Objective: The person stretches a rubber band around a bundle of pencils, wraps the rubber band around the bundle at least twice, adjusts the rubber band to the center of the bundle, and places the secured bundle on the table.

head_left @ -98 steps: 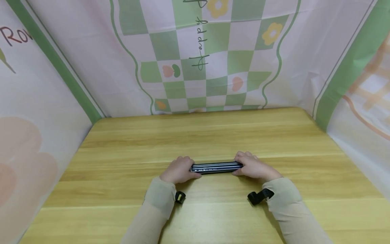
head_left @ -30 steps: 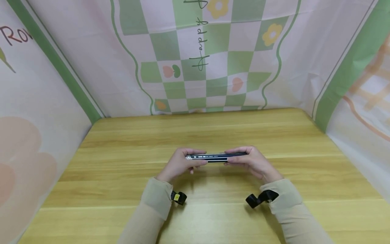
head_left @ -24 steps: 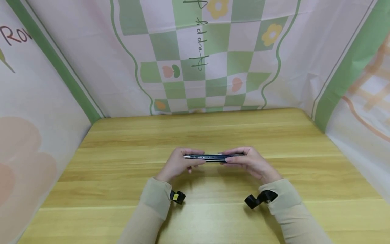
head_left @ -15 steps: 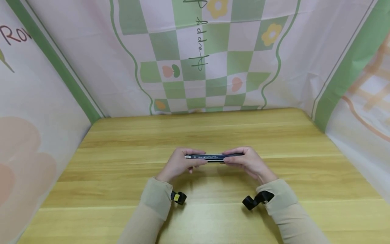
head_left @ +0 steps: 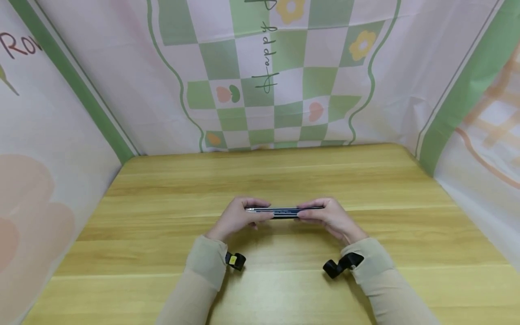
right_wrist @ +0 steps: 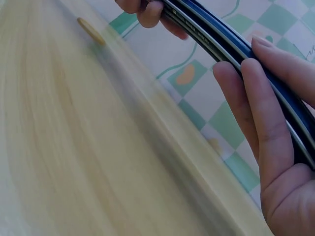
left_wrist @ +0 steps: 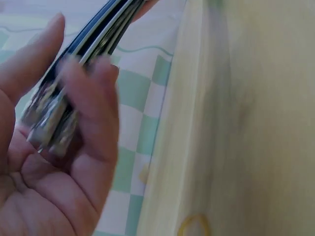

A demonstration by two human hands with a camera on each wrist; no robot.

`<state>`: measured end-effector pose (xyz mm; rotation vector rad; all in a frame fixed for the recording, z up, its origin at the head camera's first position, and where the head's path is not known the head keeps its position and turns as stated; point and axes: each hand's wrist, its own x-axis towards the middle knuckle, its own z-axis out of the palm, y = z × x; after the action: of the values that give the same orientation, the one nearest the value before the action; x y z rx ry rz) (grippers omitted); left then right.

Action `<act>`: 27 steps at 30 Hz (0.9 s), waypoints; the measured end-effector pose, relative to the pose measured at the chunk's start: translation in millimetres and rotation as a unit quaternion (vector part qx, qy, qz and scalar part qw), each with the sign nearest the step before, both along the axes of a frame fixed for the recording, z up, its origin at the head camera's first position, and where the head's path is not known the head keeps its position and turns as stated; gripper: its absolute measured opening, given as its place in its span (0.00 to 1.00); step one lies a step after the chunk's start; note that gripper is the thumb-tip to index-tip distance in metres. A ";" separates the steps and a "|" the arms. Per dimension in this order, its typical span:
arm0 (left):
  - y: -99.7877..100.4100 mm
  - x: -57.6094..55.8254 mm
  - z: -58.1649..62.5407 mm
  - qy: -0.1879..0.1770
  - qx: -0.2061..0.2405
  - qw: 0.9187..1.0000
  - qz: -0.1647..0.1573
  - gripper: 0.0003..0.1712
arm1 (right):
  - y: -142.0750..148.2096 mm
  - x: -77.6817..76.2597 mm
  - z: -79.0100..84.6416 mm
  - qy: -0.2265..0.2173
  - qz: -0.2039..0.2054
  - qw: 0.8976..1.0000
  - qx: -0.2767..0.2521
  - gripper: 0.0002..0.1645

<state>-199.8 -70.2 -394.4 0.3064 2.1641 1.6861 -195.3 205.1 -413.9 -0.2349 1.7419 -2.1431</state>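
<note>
A bundle of dark pencils (head_left: 285, 212) with pale stripes lies level across the middle of the head view, raised over the table. My left hand (head_left: 239, 217) holds its left end, thumb on the near side and fingers on the far side. In the left wrist view the pencils' silvery ends (left_wrist: 49, 123) sit between thumb and fingers, close above the palm. My right hand (head_left: 330, 219) grips the right part the same way. In the right wrist view its fingers press along the dark blue bundle (right_wrist: 209, 34), with the left hand's fingertips at the far end.
The wooden table (head_left: 162, 189) lies beneath both hands. On it, a thin yellow loop (right_wrist: 91, 31) shows in the wrist views. Printed cloth (head_left: 280, 85) with green checks stands behind the table, and more cloth closes both sides. Each wrist carries a black camera mount (head_left: 236, 261).
Compared with the oldest frame, the bundle is raised off the table and both hands have turned, thumbs toward the near side. Over the last second the right hand has shifted slightly left.
</note>
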 end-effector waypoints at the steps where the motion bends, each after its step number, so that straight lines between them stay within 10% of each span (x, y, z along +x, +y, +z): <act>1: -1.7 -0.4 0.3 0.000 -0.002 1.000 0.002 0.23 | 1.3 -0.2 -1.4 -0.002 0.000 1.000 -0.004 0.16; 12: -20.6 -9.1 -2.8 0.004 -0.008 0.998 0.068 0.22 | 10.2 -2.6 -10.2 -0.009 0.009 0.999 -0.034 0.16; 19: -34.7 -10.3 -4.7 0.064 -0.142 0.984 0.086 0.13 | 11.8 -3.1 -12.5 -0.009 0.013 0.999 -0.031 0.16; 27: -42.2 -8.2 -6.2 0.049 -0.235 0.967 0.084 0.13 | 12.6 -2.8 -12.5 -0.007 0.019 0.999 -0.025 0.17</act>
<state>-208.0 -112.3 -400.6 0.0741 2.6404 1.1972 -198.1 217.6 -426.5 -0.2634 1.6652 -2.1586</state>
